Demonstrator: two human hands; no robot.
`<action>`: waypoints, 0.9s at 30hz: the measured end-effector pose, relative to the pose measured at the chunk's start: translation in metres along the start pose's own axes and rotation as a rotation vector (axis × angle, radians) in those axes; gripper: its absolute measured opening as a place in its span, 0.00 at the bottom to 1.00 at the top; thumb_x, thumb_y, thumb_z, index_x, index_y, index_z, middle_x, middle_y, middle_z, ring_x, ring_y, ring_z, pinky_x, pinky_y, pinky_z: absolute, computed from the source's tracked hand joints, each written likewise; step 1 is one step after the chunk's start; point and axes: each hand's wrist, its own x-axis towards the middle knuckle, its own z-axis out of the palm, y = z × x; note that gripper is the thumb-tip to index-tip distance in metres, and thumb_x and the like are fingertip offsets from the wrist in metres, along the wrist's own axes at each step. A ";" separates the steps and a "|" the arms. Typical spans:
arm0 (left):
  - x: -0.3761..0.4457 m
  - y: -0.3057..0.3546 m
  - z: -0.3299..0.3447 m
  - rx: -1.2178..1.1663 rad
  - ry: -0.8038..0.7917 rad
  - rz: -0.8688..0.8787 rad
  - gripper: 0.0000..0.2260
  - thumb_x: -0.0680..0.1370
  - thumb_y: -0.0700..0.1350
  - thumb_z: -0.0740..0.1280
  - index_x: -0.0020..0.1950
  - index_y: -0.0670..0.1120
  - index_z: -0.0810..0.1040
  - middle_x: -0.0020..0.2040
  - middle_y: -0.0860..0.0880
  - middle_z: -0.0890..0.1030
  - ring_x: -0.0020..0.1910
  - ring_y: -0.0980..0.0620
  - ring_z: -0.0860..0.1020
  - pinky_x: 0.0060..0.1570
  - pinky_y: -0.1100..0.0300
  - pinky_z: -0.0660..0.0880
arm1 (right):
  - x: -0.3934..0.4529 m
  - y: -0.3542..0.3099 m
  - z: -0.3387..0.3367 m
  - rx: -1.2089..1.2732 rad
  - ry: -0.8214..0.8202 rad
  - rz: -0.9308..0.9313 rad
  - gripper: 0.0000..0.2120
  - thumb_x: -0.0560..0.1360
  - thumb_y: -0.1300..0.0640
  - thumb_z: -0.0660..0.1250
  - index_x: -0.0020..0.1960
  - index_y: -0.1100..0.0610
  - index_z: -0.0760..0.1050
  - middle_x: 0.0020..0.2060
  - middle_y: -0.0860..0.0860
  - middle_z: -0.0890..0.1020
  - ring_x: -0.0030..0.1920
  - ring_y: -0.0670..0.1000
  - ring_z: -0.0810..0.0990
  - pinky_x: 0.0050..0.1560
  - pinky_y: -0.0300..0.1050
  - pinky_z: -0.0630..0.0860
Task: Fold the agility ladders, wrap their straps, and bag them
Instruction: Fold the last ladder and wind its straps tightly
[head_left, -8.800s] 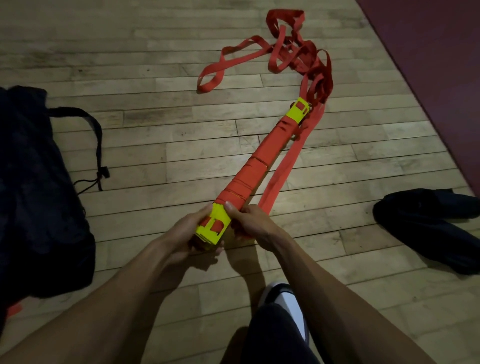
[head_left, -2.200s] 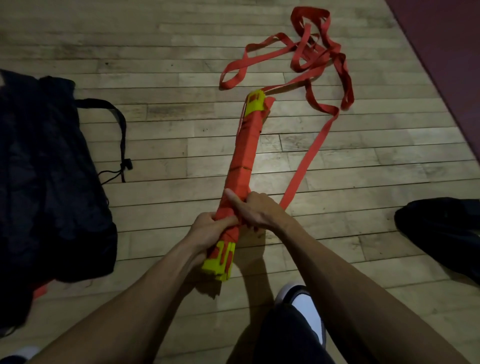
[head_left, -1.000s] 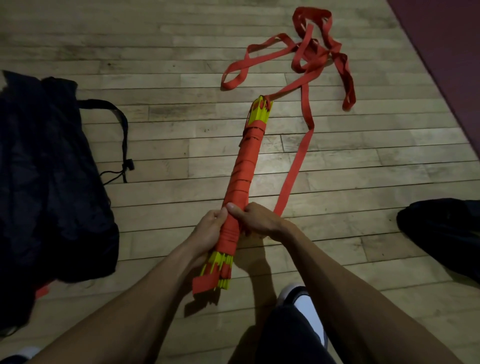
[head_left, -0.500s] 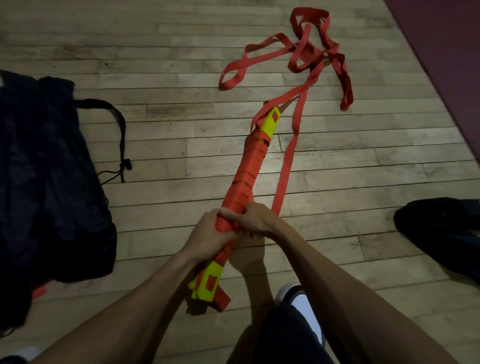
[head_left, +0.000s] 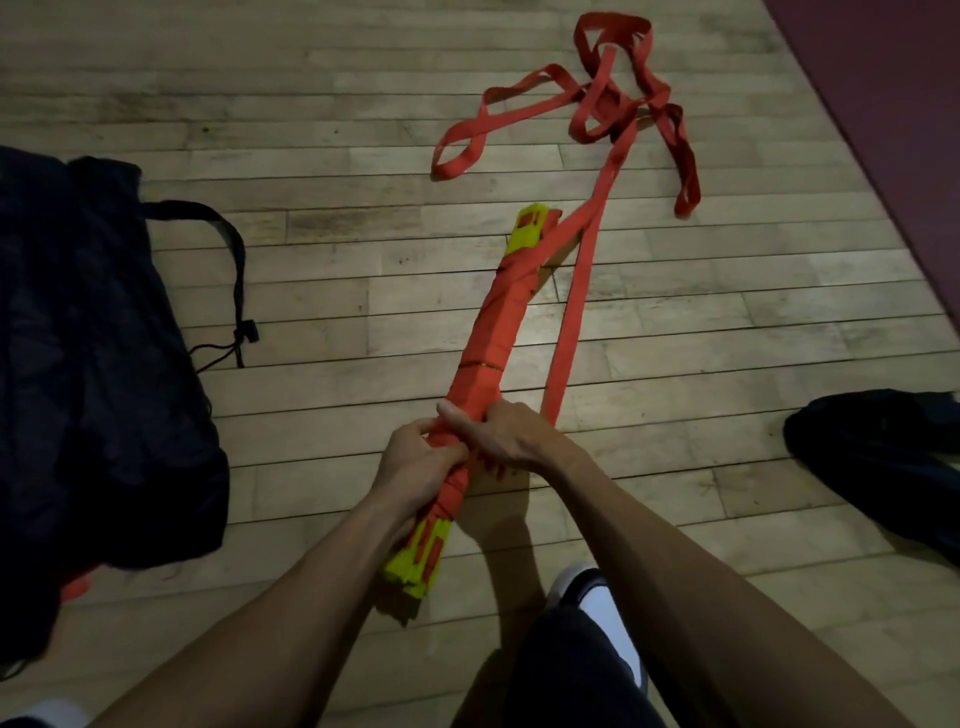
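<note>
**Both hands gripping strap-wrapped ladder bundle over wooden floor**

Folded agility ladder bundle (head_left: 491, 332) held low over the wooden floor (head_left: 322, 291), near its middle, running diagonally from near lower centre up toward the right. Yellow rung ends showing at both tips, orange strap wound round the length between. Left hand (head_left: 415, 462) wrapped round the bundle's lower part, fingers curled tight on it. Right hand (head_left: 501, 434) just above and touching the left, fingers curled over the wrapped section, thumb laid across the strap. Loose orange strap (head_left: 571, 312) trailing from under the right hand along the bundle's right side, leading up to a tangled pile of loops toward the floor's far right. Black drawstring bag (head_left: 98, 364) lying at the floor's left edge, cord and toggle spilling toward the middle. Second dark bag (head_left: 878, 457) at the right edge, well apart from the bundle. Dark red mat (head_left: 893, 104) in the far right corner. White shoe (head_left: 602, 608) under the right forearm, bottom centre.
</note>
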 end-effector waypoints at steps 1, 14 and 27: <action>-0.002 0.002 0.003 0.146 0.032 0.022 0.13 0.73 0.42 0.73 0.56 0.49 0.79 0.48 0.49 0.82 0.45 0.49 0.82 0.41 0.54 0.80 | 0.000 0.002 0.001 0.003 -0.005 0.018 0.27 0.78 0.30 0.56 0.43 0.53 0.76 0.32 0.52 0.81 0.31 0.52 0.82 0.35 0.44 0.81; 0.000 0.010 -0.016 -0.181 -0.352 0.008 0.08 0.78 0.37 0.69 0.57 0.41 0.79 0.43 0.43 0.85 0.39 0.50 0.82 0.38 0.57 0.80 | -0.001 0.003 -0.001 0.085 0.036 -0.016 0.33 0.78 0.30 0.54 0.43 0.59 0.80 0.34 0.55 0.83 0.32 0.51 0.81 0.35 0.40 0.74; 0.005 -0.003 -0.017 0.163 0.043 0.087 0.24 0.72 0.42 0.77 0.61 0.48 0.68 0.51 0.47 0.80 0.45 0.51 0.81 0.39 0.55 0.77 | 0.012 -0.008 0.004 -0.247 0.126 -0.098 0.32 0.76 0.28 0.54 0.35 0.55 0.75 0.32 0.52 0.79 0.37 0.53 0.80 0.44 0.48 0.76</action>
